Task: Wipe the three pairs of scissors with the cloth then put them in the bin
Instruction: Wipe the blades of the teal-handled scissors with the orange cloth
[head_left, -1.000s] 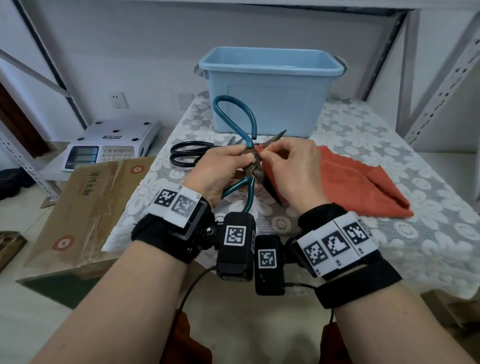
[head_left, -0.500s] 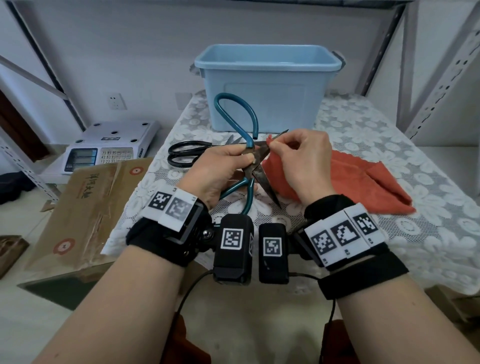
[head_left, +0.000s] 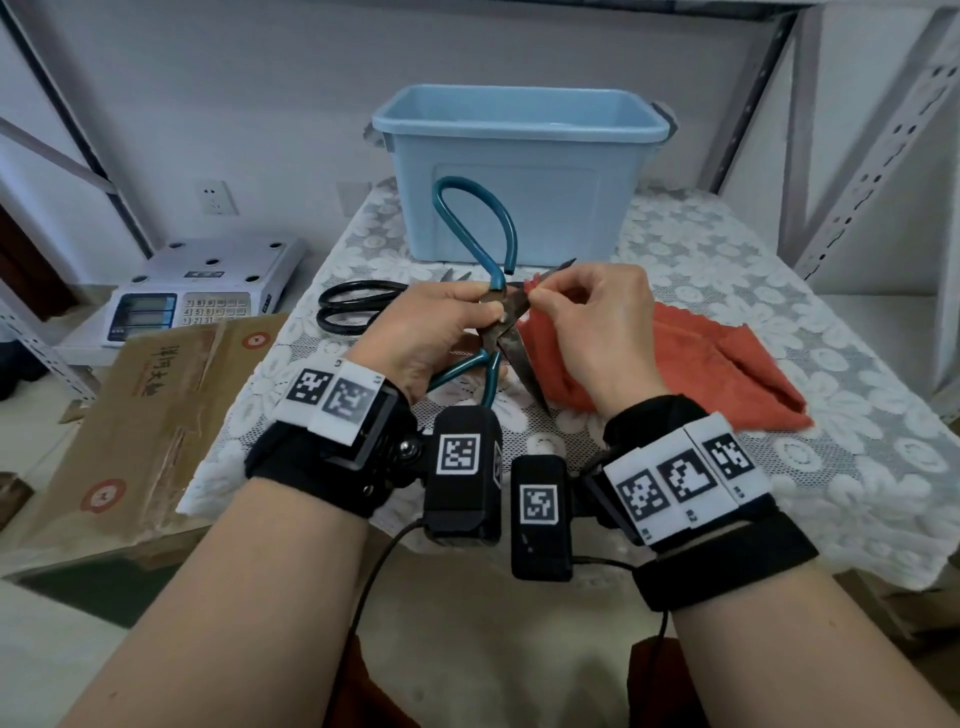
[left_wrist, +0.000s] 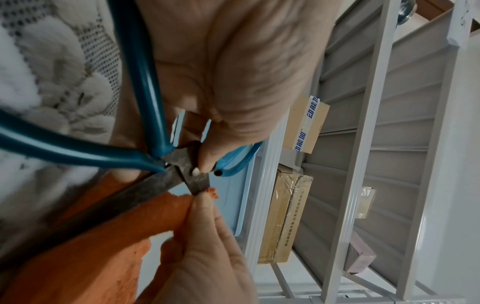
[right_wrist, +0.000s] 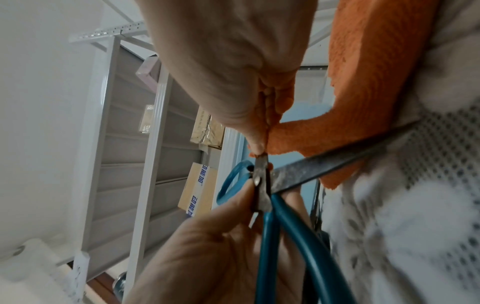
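Note:
Teal-handled scissors (head_left: 511, 343) are held up over the table with their blades spread. My left hand (head_left: 491, 312) grips them at the pivot (left_wrist: 179, 162), one handle loop standing up before the light blue bin (head_left: 519, 171). Between thumb and fingers, my right hand (head_left: 535, 296) pinches a fold of the orange cloth (head_left: 701, 364) round the upper blade, close to the pivot (right_wrist: 262, 164). The rest of the cloth (left_wrist: 103, 236) trails down onto the table. A black-handled pair of scissors (head_left: 353, 312) lies flat on the table left of my hands. No third pair shows.
The table wears a white lace cover (head_left: 779, 493). A weighing scale (head_left: 202, 291) and a cardboard box (head_left: 156, 415) sit lower at the left. Grey metal shelf posts (head_left: 883, 156) rise at the right and behind the bin.
My right hand's pinch of cloth slid out along the upper blade, then back toward the pivot. The left hand's grip on the scissors has not changed.

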